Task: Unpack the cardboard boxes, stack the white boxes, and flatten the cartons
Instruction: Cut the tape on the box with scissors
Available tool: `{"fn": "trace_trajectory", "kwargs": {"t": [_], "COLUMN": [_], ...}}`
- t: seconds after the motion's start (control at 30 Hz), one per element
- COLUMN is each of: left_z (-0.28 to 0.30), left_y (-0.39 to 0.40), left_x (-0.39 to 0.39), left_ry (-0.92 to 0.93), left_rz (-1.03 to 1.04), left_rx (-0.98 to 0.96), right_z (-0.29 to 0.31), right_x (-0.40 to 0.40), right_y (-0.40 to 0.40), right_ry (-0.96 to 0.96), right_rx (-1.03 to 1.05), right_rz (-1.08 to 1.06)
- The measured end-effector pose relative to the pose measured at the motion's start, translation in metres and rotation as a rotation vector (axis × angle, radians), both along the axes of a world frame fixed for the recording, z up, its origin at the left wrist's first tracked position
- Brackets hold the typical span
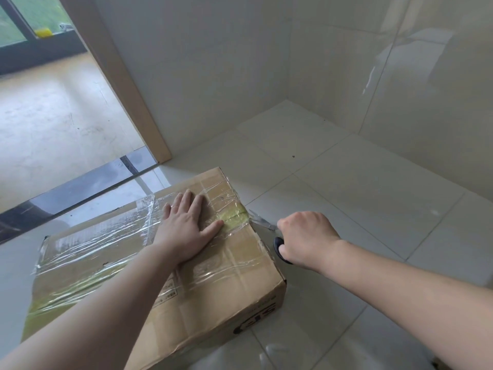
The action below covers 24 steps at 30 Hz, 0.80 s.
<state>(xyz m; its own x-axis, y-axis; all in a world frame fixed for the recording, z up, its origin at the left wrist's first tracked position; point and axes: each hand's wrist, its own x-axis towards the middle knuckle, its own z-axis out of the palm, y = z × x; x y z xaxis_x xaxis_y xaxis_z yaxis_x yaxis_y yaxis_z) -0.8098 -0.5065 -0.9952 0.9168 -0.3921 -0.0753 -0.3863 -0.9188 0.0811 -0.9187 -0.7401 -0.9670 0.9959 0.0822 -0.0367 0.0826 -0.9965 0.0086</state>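
Observation:
A closed brown cardboard box, sealed with clear and yellowish tape, lies flat on the white tiled floor. My left hand presses flat on its top, fingers spread, the thumb near the yellow tape seam. My right hand grips a pair of scissors with black handles, just off the box's right edge. The metal blades point at the taped seam on that edge. No white boxes are visible.
White tiled walls form a corner behind and to the right. A beige door frame and a dark threshold strip lie to the left, with another room beyond. Bare floor tiles extend right of the box.

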Motion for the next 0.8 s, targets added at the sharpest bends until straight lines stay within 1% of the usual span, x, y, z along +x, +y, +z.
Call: {"fn": "trace_trajectory", "kwargs": {"t": [0.2, 0.4, 0.57, 0.8], "left_z": [-0.006, -0.007, -0.008, -0.012], "left_y": [0.000, 0.000, 0.000, 0.001], "left_x": [0.002, 0.001, 0.001, 0.002], "left_ry": [-0.009, -0.008, -0.002, -0.013], "left_rz": [-0.004, -0.007, -0.015, -0.020], "left_rx": [0.027, 0.041, 0.051, 0.042], "right_z": [-0.001, -0.002, -0.001, -0.005], "right_x": [0.012, 0.010, 0.018, 0.027], "right_y": [0.007, 0.006, 0.005, 0.003], "right_ry": [0.088, 0.042, -0.011, 0.055], "right_rx": [0.013, 0.035, -0.006, -0.015], "right_rz": [0.007, -0.011, -0.052, 0.003]}}
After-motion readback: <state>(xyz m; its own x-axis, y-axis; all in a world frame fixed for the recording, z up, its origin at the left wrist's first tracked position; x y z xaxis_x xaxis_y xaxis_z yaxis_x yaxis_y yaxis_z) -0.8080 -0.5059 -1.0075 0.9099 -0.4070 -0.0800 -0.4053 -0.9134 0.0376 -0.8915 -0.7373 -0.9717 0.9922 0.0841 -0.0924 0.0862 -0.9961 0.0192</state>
